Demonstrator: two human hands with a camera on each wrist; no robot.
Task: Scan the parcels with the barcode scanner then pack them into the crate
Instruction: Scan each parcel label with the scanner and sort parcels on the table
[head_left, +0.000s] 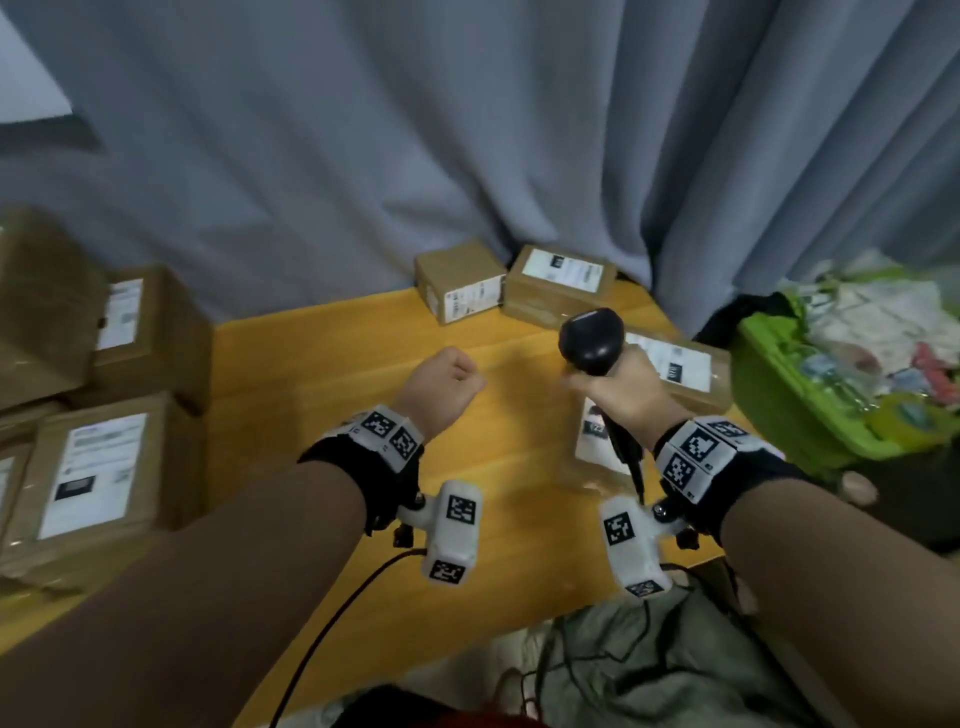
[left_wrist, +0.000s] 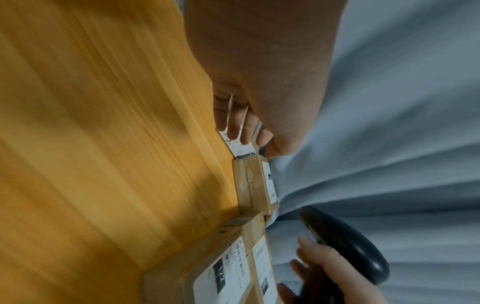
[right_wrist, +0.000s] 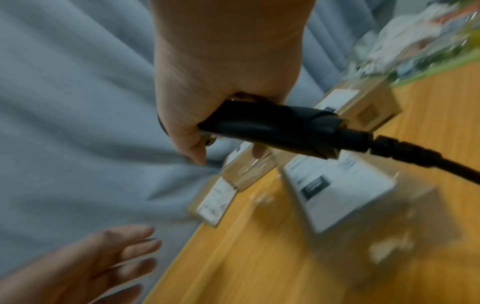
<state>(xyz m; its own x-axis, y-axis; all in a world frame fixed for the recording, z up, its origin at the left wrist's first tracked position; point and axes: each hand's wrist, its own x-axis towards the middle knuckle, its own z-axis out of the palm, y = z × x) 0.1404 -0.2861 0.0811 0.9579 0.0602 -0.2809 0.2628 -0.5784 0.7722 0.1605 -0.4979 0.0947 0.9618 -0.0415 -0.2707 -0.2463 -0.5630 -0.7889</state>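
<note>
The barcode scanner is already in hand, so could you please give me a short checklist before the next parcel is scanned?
1. Barcode scanner gripped by the right hand: ok.
2. Left hand free to steady a parcel: ok, it holds nothing.
3. Label faces up on the nearest parcel: ok.
4. Scanner aimed at that label: cannot tell.
5. Scanner cable clear of the parcels: not ok, it crosses the nearest one.
6. Room in the green crate: cannot tell, it looks full.

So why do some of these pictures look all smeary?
Left wrist view: the table streaks with motion blur. Right wrist view: the parcels smear, while the barcode scanner in the right hand stays sharper. Head view: only slightly soft, edges bent by the wide lens.
</note>
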